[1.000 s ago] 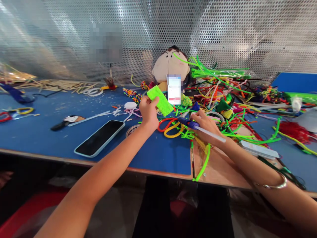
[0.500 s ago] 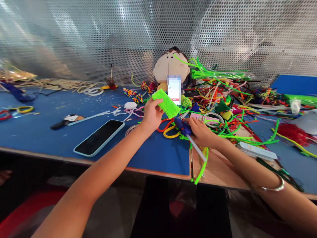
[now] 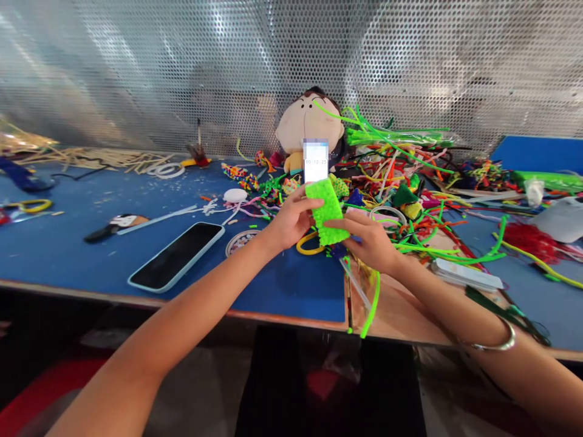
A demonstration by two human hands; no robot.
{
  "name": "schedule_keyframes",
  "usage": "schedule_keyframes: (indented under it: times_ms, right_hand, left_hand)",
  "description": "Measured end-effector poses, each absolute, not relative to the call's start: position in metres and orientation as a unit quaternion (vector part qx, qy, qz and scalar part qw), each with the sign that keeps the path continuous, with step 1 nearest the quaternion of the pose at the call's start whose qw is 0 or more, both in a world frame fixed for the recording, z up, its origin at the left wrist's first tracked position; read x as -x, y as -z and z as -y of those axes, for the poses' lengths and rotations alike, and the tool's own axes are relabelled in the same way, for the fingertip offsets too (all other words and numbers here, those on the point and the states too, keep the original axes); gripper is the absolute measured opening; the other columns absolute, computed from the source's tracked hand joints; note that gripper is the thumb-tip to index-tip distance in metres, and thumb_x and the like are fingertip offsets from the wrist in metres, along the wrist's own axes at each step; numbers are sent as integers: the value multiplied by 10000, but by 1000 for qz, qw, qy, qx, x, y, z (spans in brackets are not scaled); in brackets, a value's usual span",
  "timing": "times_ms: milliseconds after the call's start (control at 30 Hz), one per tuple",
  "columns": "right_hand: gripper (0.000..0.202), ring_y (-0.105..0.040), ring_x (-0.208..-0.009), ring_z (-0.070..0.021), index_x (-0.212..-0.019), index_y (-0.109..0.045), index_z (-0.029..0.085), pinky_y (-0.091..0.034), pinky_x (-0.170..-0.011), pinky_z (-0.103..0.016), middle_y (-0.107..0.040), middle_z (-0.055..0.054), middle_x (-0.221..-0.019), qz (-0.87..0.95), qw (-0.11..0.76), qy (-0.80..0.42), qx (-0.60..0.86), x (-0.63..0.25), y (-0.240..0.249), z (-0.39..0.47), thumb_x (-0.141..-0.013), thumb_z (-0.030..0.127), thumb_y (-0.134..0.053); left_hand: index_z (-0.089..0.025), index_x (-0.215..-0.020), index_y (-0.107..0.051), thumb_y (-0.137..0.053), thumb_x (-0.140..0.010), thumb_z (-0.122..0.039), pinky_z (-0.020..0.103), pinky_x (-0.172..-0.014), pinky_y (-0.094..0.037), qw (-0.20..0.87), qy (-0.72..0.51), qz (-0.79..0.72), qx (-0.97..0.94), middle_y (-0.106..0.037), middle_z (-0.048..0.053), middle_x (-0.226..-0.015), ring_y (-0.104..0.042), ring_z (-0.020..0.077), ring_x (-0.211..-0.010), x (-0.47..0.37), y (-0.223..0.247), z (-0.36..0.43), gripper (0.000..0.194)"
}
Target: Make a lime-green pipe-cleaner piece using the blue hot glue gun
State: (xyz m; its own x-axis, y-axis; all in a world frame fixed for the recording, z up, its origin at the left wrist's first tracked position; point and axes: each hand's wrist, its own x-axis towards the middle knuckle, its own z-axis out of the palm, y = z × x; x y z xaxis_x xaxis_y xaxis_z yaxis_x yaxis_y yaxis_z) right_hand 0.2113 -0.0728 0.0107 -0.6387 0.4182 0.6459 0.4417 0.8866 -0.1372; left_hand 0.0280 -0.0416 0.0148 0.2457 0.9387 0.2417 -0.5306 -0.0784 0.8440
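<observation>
A fuzzy bright green rectangular piece is held upright and slightly tilted above the table. My left hand grips its left edge, thumb across the front. On its lower right corner, the fingers of my right hand are closed. Beneath the piece lies a dark blue glue gun, mostly hidden, with a clear stick pointing towards the table's front edge. The yellow scissors handle shows just below my left fingers.
A black-screened phone lies at the left on the blue table. A plush doll with a lit phone before it sits at the back. Tangled coloured pipe cleaners spread to the right.
The green piece has moved right and down and turned more upright. My right hand has let go of the glue gun and taken hold of the piece's lower corner.
</observation>
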Motion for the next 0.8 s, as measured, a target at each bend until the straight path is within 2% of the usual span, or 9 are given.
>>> schedule_keyframes:
  times_ms: [167,367,467,533,633,800]
  right_hand:
    - [375,-532,-776,-159,-1066,-655,162,-452,-717,-313,-582,-48,-824,895,371,-8,246,-211,-13,78,-803,53,-412]
    - [238,-503,-845,-161,-907,-688,232,-452,-772,-338,-484,-25,-849,841,438,-109,298,-210,-18,79,-797,127,-505]
    - [80,-503,-884,-160,-817,-669,219,-473,-761,-330,-471,-27,-907,787,494,-208,307,-207,-19,80,-781,208,-599]
    - [64,-533,-797,-131,-787,-645,203,-488,-685,-299,-497,-22,-920,740,516,-318,292,-203,-19,81,-769,264,-644]
    - [153,-553,-649,-91,-802,-635,196,-491,-624,-268,-569,1,-829,659,519,-473,268,-200,-18,81,-747,326,-692]
    - [171,-605,-755,-111,-787,-636,206,-524,-779,-304,-635,8,-801,573,518,-594,226,-206,-28,81,-687,308,-730]
  left_hand:
    - [-219,-870,-624,-721,-598,-126,226,-577,-470,626,-577,-220,-476,-644,-50,-738,-605,105,-629,-30,-11,43,303]
    - [-214,-816,-615,-754,-609,-150,247,-671,-490,534,-633,-215,-517,-635,-26,-769,-606,124,-718,-36,-9,48,257]
    - [-216,-759,-591,-766,-633,-208,256,-674,-483,488,-640,-229,-547,-617,-26,-731,-586,129,-708,-40,-7,52,216]
    - [-214,-718,-566,-774,-637,-239,250,-645,-468,473,-639,-230,-562,-597,-32,-691,-568,128,-683,-42,-7,55,224]
    - [-221,-745,-578,-775,-631,-237,245,-632,-458,508,-622,-202,-560,-617,-30,-720,-579,129,-699,-42,-10,60,228]
    - [-237,-913,-634,-733,-599,-172,239,-526,-418,661,-518,-183,-512,-691,24,-939,-617,156,-724,-33,-19,64,335]
